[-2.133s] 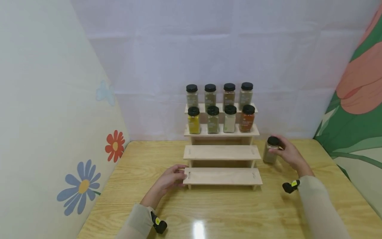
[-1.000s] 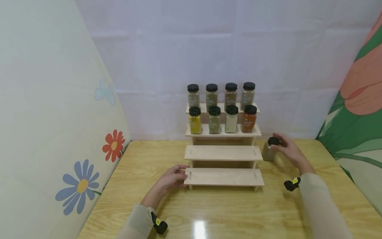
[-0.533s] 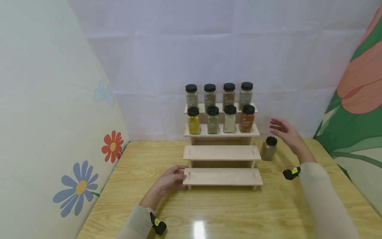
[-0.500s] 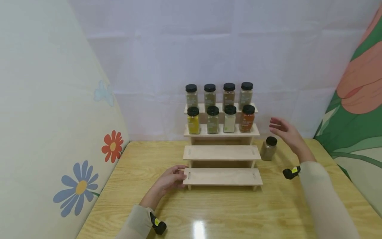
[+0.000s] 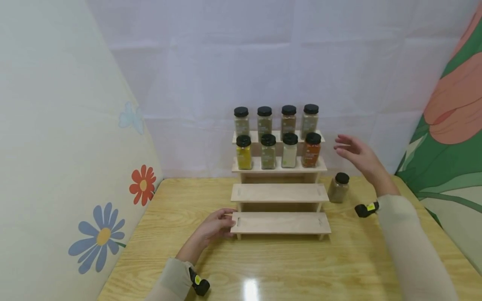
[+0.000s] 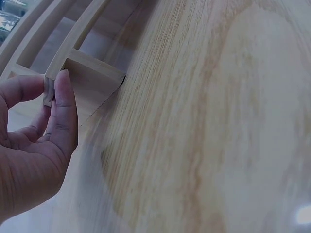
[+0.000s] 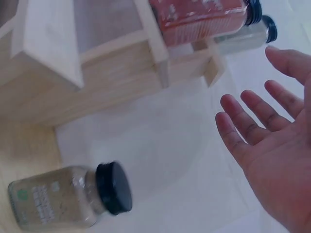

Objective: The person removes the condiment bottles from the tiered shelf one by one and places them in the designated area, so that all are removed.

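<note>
A wood-grain bench [image 5: 278, 267] spans the lower frame, a four-tier wooden spice rack [image 5: 280, 192] at centre. The left hand [image 5: 212, 228], left of it, pinches the end of the lowest shelf [image 5: 280, 223] between its fingers [image 6: 63, 104]; the right hand [image 5: 361, 159], centre right, is released, fingers loosely extended. Below it, a black-lidded spice jar [image 5: 337, 192] stands on the bench; eight more jars [image 5: 289, 157] line the rack's upper half.

The wood-grain counter [image 5: 282, 267] spans the lower frame, carrying a pale four-tier rack [image 5: 280, 223] at centre, eight black-lidded jars [image 5: 268, 158] on its upper two tiers, and a brownish jar [image 5: 338, 191] right of centre.
</note>
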`<state>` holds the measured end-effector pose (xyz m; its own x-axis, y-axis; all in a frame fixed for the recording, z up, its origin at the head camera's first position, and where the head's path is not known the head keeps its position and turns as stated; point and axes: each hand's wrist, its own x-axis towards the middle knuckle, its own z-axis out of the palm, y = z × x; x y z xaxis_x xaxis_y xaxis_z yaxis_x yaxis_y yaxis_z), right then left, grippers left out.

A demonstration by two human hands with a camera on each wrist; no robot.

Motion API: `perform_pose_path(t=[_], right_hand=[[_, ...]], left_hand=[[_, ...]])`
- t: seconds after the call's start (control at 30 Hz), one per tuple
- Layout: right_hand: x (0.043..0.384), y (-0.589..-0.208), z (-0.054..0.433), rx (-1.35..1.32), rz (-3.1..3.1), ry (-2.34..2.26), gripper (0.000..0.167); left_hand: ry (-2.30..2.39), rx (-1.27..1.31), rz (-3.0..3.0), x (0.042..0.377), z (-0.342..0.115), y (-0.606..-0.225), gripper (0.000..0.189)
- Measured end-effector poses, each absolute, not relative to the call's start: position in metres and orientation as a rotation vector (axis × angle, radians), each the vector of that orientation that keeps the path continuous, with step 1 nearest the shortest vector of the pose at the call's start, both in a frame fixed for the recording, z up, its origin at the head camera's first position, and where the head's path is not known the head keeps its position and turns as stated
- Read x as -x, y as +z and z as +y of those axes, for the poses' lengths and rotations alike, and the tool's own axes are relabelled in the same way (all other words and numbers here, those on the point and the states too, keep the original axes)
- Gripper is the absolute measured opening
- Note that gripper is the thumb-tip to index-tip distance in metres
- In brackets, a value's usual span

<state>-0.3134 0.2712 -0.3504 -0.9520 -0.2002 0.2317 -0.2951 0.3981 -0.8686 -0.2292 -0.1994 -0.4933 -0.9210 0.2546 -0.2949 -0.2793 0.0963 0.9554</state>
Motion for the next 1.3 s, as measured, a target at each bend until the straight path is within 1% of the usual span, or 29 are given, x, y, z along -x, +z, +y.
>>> perform_pose_path(t=[0.23, 0.47, 0.67, 0.93, 1.3], right_hand=[[0.311, -0.337, 0.257, -0.549, -2.508, 1.595, 0.061], [0.311, -0.329, 0.242, -0.551, -2.494, 1.652, 0.06], [0.316, -0.33, 0.234, -0.551, -2.484, 1.682, 0.06], [0.321, -0.331, 0.225, -0.618, -2.499, 1.682, 0.065], [0.328, -0.334, 0.215, -0.615, -2.498, 1.72, 0.062]], left_hand=[[1.897, 0.014, 1.967, 0.23, -0.2, -0.494, 0.052], [1.912, -0.019, 1.945, 0.23, -0.199, -0.493, 0.053], [1.916, -0.018, 1.936, 0.23, -0.199, -0.492, 0.053], [1.915, -0.005, 1.938, 0.23, -0.199, -0.492, 0.053], [1.918, 0.014, 1.931, 0.231, -0.199, -0.494, 0.053]])
